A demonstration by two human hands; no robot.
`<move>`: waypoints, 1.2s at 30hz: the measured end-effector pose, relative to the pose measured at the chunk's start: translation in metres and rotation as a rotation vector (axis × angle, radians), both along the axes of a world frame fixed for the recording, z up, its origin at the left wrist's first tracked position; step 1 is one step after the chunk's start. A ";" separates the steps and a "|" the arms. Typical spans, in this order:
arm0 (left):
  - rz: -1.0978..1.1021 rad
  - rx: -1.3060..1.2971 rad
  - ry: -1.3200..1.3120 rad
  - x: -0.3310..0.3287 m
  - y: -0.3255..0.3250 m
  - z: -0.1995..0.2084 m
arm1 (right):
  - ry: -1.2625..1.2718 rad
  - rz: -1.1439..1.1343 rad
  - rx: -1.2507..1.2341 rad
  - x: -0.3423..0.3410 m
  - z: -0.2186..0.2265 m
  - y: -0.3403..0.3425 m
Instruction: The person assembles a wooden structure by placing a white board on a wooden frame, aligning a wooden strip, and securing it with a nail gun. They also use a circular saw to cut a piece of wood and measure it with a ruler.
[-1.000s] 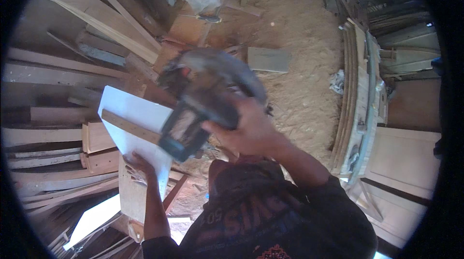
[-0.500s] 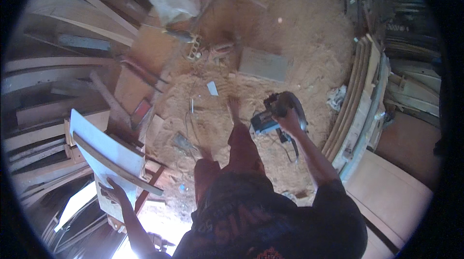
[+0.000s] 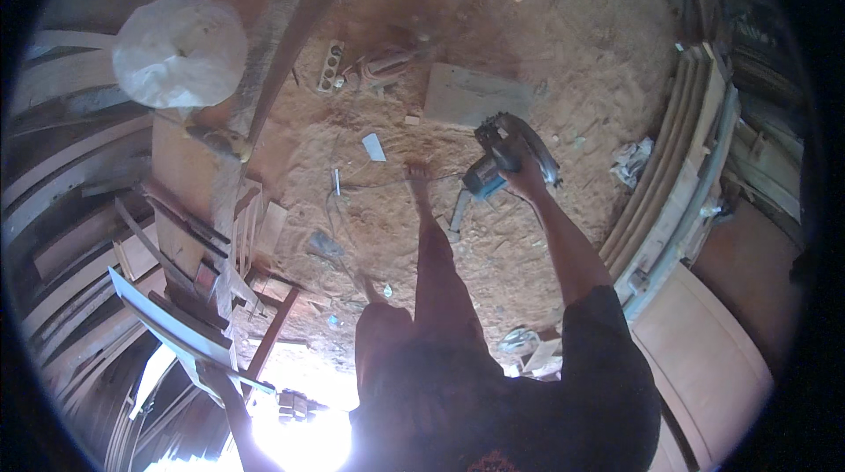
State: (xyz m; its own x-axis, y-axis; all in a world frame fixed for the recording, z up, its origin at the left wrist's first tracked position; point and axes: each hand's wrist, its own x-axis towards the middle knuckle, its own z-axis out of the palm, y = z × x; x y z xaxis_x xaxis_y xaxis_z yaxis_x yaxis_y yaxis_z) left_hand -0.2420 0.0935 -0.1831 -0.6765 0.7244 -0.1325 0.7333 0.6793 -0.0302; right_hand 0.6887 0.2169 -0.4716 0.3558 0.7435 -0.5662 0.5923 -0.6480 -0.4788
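My right hand (image 3: 525, 177) is wrapped round the handle of a dark circular saw (image 3: 484, 177), held above the sawdust-covered floor. On the far left, a thin white board (image 3: 158, 318) stands tilted, seen nearly edge-on. My left hand (image 3: 216, 379) is at the board's lower end and appears to grip it, though its fingers are partly lost in shadow and glare. A narrow strip along the board ends beside that hand.
Stacked planks (image 3: 88, 151) line the left, and long curved-looking boards (image 3: 660, 164) the right. A round whitish bag (image 3: 180, 49) rests on a workbench (image 3: 180, 155). On the floor lie a flat panel (image 3: 475, 95), a power strip (image 3: 331, 67) and a cord. Bright glare fills the lower left.
The white board has swung from showing its face to nearly edge-on, my left hand moving lower with it. The saw has risen slightly in view. My view has shifted, showing more of the workbench.
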 end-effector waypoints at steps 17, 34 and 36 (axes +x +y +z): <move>0.149 -0.024 0.071 0.030 0.019 0.029 | -0.147 0.044 -0.014 0.004 -0.101 0.134; 0.186 -0.017 0.097 0.039 0.029 0.018 | -0.116 0.096 -0.012 -0.026 -0.141 0.082; 0.192 -0.017 0.100 0.038 0.024 0.020 | -0.086 0.090 -0.023 -0.026 -0.131 0.088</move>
